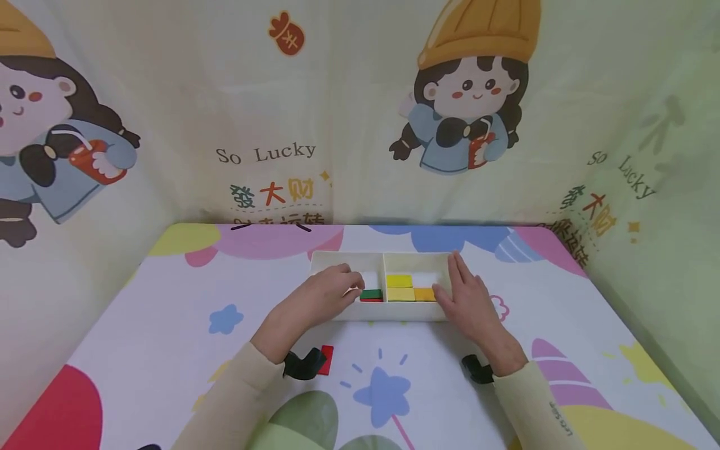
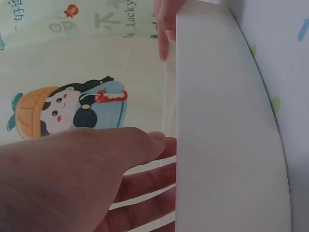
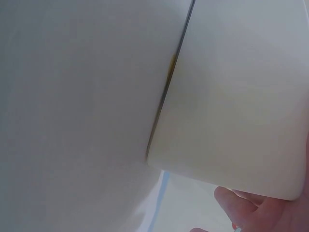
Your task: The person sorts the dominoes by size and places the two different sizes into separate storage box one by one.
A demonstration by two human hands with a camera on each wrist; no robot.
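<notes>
A white two-compartment box [image 1: 360,312] stands in the middle of the table. My left hand [image 1: 323,294] reaches over its front wall into the left compartment, fingers bent close beside a green block [image 1: 371,294] and a red block [image 1: 371,300]. In the left wrist view its fingertips are hidden behind the box wall, so I cannot tell whether they hold anything. My right hand [image 1: 471,306] rests at the box's right end, index and middle fingers straight along the end wall. Its thumb is near an orange block [image 1: 424,294] in the right compartment, next to two yellow blocks [image 1: 400,294].
A loose red block [image 1: 326,360] lies on the table [image 1: 427,369] in front of the box, partly covered by the black strap [image 1: 305,364] on my left wrist. Another black strap [image 1: 477,369] is on my right wrist. A printed curtain [image 1: 360,125] hangs behind the table.
</notes>
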